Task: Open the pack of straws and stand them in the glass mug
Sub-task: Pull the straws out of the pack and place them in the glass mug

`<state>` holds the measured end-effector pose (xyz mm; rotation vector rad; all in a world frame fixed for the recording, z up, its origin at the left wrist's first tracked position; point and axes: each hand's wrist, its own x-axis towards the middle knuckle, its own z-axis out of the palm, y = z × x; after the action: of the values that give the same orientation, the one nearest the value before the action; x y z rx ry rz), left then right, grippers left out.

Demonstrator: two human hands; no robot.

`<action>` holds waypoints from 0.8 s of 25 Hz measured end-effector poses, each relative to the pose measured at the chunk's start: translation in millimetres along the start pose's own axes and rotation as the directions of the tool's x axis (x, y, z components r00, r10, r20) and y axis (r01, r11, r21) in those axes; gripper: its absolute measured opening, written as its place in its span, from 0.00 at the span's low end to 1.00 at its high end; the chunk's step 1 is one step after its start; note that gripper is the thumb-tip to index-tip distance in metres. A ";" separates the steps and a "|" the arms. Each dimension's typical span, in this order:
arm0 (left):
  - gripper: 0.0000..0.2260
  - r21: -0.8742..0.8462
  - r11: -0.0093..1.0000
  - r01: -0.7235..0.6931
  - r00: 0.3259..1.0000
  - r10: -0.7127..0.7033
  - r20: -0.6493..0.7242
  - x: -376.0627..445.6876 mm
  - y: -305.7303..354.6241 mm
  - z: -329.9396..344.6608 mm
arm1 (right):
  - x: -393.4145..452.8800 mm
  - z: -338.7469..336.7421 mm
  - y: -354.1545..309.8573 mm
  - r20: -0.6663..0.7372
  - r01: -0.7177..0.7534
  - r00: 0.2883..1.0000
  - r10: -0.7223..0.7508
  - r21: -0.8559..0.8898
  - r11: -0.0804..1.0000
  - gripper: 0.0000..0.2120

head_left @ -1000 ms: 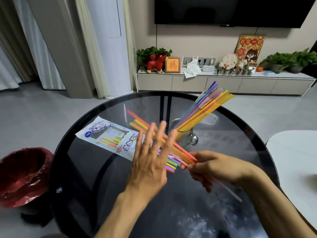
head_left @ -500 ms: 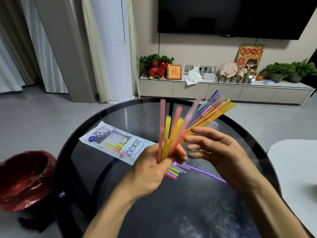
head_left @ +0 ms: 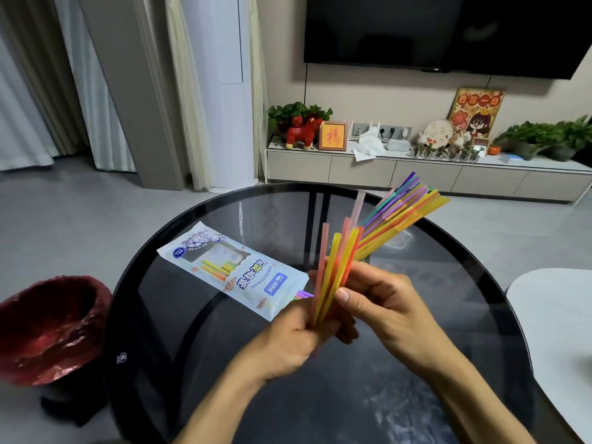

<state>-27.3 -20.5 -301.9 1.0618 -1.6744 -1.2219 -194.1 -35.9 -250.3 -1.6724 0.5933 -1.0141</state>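
On the desk (head_left: pixel 205 363): the opened straw pack (head_left: pixel 235 271) is laid flat at ten o'clock from the hands, a few straws visible inside.
Done: a large fan of straws (head_left: pixel 404 214) is already stood in the glass mug, whose body is mostly hidden behind the hands.
In hand: a small bundle of straws (head_left: pixel 336 267) is gripped by the left hand (head_left: pixel 293 339), fingers curled round its lower end; it is pinched by the right hand (head_left: pixel 382 310).
Axis: near upright, tips toward one o'clock.
Left: bundle and pack remainder are judged still to be placed.
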 end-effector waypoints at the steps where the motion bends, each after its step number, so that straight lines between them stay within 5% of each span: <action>1: 0.08 -0.006 1.000 -0.012 1.000 0.012 0.010 0.3 -2.6 2.6 | 0.3 2.8 1.4 -0.021 0.008 1.000 -0.009 -0.043 0.999 0.11; 13: 0.11 0.048 0.992 0.120 0.969 -0.127 0.213 -1.5 -4.9 -0.5 | 0.0 0.9 20.1 0.094 -0.079 0.991 0.090 -0.119 0.990 0.04; 20: 0.10 -0.035 0.956 0.291 0.808 -0.226 0.545 -9.5 2.8 -8.6 | -0.1 1.8 22.6 0.154 -0.148 0.976 0.152 -0.032 0.988 0.04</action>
<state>-16.6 -13.8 -298.4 0.9477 -1.8717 -1.9150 -190.4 -42.4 -271.7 -1.6798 0.6178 -0.7638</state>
